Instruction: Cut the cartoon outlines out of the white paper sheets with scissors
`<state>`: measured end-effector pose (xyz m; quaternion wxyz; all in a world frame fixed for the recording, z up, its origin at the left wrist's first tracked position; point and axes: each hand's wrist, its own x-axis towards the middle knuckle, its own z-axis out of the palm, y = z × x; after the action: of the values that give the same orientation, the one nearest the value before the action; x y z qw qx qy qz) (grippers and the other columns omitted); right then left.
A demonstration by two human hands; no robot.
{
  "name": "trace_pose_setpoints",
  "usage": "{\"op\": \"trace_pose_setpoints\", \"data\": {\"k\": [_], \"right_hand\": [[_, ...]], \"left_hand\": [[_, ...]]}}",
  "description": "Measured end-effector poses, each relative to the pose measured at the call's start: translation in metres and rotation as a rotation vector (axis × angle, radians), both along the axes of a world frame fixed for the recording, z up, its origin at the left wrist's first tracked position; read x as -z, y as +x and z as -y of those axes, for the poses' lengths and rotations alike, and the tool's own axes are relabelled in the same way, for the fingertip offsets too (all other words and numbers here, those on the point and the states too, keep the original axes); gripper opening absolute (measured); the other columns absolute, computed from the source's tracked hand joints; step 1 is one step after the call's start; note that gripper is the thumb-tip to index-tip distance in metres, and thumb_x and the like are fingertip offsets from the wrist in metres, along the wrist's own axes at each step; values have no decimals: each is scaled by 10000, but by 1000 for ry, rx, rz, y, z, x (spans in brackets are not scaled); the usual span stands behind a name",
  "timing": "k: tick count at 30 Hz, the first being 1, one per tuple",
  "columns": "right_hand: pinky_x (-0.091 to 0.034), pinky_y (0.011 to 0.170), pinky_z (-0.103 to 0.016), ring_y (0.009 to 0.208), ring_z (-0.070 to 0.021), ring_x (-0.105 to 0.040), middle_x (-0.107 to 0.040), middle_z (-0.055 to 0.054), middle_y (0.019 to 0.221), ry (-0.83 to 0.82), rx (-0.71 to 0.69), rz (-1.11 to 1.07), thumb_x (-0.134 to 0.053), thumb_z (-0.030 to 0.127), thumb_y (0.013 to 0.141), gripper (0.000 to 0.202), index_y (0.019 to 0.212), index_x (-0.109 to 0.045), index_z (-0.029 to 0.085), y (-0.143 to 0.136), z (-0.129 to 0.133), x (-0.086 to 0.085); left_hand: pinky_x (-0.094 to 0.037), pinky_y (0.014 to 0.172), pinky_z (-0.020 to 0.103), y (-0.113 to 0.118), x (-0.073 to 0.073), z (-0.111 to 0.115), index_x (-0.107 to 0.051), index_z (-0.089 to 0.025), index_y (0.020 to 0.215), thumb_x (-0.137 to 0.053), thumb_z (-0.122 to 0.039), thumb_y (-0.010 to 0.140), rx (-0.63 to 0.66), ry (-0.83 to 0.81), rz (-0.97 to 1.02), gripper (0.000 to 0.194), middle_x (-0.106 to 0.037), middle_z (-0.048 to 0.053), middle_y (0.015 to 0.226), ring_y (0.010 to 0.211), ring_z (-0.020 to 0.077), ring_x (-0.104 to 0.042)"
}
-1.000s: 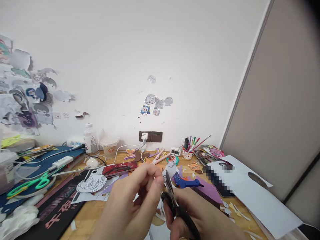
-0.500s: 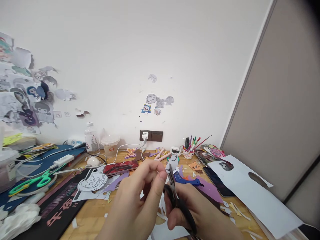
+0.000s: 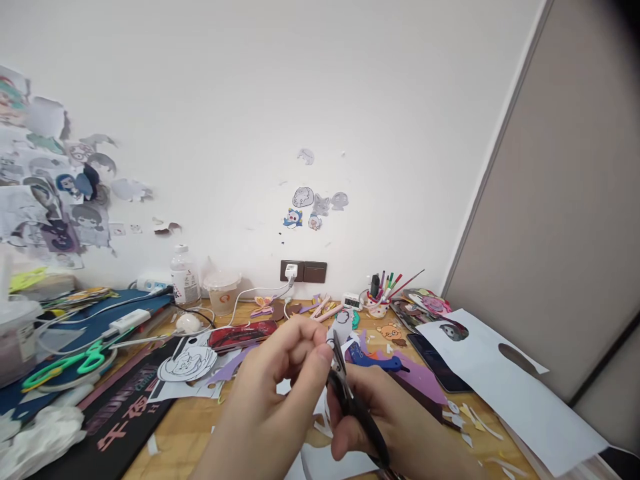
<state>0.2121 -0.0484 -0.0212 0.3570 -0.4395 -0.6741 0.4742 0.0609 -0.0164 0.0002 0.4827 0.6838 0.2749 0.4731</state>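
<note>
Between thumb and fingertips, my left hand (image 3: 280, 383) pinches a small paper cutout (image 3: 342, 324) with a black line drawing, most of it hidden behind the fingers. My right hand (image 3: 380, 413) is wrapped round the black handles of a pair of scissors (image 3: 356, 410). The blades point up and lie against the cutout, right beside my left thumb, and look nearly closed. Beneath both hands is a white sheet of paper (image 3: 335, 461) with cut-out gaps, partly covered by them.
Left of my hands lie stacked drawn cutouts (image 3: 187, 364), a red case (image 3: 243, 335) and green scissors (image 3: 65, 368). On the right are a blue glue gun (image 3: 375, 359), a dark tablet (image 3: 440, 363), a large white sheet (image 3: 520, 393) and paper scraps. A pen cup (image 3: 377, 305) stands near the wall.
The scissor blades have tilted left and closed somewhat against the paper cutout. More of the cutout shows above my left fingertips. Both hands keep their holds.
</note>
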Motion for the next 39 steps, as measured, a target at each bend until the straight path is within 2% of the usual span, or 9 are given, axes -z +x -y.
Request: {"op": "trace_pose_setpoints", "data": {"k": [3, 6, 11, 14, 21, 26, 32, 39], "right_hand": [[-249, 512, -222, 585, -93, -342, -435, 58, 639, -57, -31, -5, -740, 335, 693, 299, 691, -491, 170, 3, 1, 1], [-272, 524, -213, 602, -94, -383, -482, 51, 663, -81, -39, -33, -752, 307, 686, 278, 708, -512, 169, 5, 1, 0], [-274, 529, -215, 607, -96, -390, -492, 49, 665, -101, -28, -14, -776, 322, 653, 323, 697, -493, 172, 4, 1, -3], [-265, 521, -220, 601, -99, -400, -499, 47, 667, -104, -21, -6, -747, 361, 681, 321, 721, -486, 178, 3, 1, -5], [-262, 517, -226, 600, -106, -364, -464, 45, 653, -81, -22, 29, -709, 478, 686, 389, 706, -459, 181, 2, 2, -6], [-259, 524, -229, 604, -107, -339, -435, 44, 654, -65, -36, 38, -673, 557, 681, 440, 699, -449, 179, 1, 0, -5], [-241, 503, -229, 578, -101, -339, -421, 50, 634, -97, -36, 62, -668, 551, 690, 433, 702, -443, 181, 3, 0, -7], [-264, 524, -227, 616, -109, -332, -391, 42, 687, -30, -4, 32, -655, 562, 699, 437, 724, -447, 178, 3, -2, -6]], "left_hand": [[-231, 399, 154, -6, -1, -6, -455, -195, 724, -424, -281, 860, 72, 46, -83, 164, -360, -87, 512, 446, 62, -297], [-274, 434, 161, -10, -1, -10, -449, -193, 705, -409, -279, 866, 93, 79, -166, 187, -395, -76, 524, 470, 69, -348], [-306, 444, 175, -9, -2, -12, -444, -197, 680, -398, -264, 864, 70, 136, -220, 201, -428, -64, 525, 476, 82, -396], [-309, 437, 171, -8, -1, -10, -442, -201, 666, -405, -249, 858, 44, 137, -224, 201, -431, -65, 519, 465, 80, -407], [-300, 445, 182, -9, 3, -8, -428, -204, 653, -396, -266, 855, 0, 179, -295, 214, -383, -65, 544, 482, 87, -366], [-296, 443, 177, -9, -1, -9, -430, -205, 655, -396, -278, 861, -5, 156, -299, 221, -382, -66, 543, 488, 87, -360], [-301, 440, 174, -10, 0, -10, -477, -212, 718, -412, -300, 873, 22, 137, -255, 190, -404, -69, 535, 478, 85, -377], [-326, 447, 195, -4, 4, -5, -468, -214, 767, -412, -316, 874, 21, 109, -230, 158, -418, -75, 501, 455, 92, -437]]}}
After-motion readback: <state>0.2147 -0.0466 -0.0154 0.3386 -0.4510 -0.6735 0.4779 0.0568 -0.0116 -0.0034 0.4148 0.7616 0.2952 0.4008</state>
